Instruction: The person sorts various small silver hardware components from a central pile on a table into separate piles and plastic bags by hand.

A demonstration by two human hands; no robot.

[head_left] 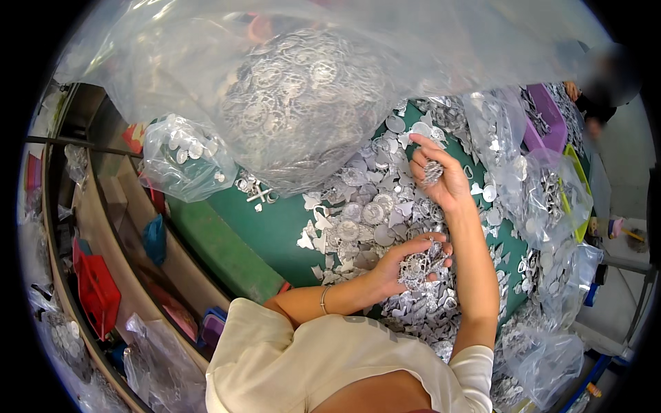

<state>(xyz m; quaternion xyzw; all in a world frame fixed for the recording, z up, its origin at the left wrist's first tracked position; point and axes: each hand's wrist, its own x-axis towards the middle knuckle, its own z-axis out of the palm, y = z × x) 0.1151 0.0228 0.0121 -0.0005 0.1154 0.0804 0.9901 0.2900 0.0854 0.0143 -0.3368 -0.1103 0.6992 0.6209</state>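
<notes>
My left hand, with a bracelet on its wrist, is curled around a bunch of openwork silver metal pieces low over the pile. Farther away, my right hand is closed on a round patterned silver metal piece against its palm, its index finger pointing out to the far left. Between and under both hands spreads a heap of flat silver metal pieces, with discs, butterfly-like shapes and rings among them. The heap lies on a green tabletop.
A large clear plastic bag full of silver pieces stands at the far side, a smaller bag beside it. More bags, a purple bin and a yellow-green tray line the right. Shelves with a red container stand left. Another person is far right.
</notes>
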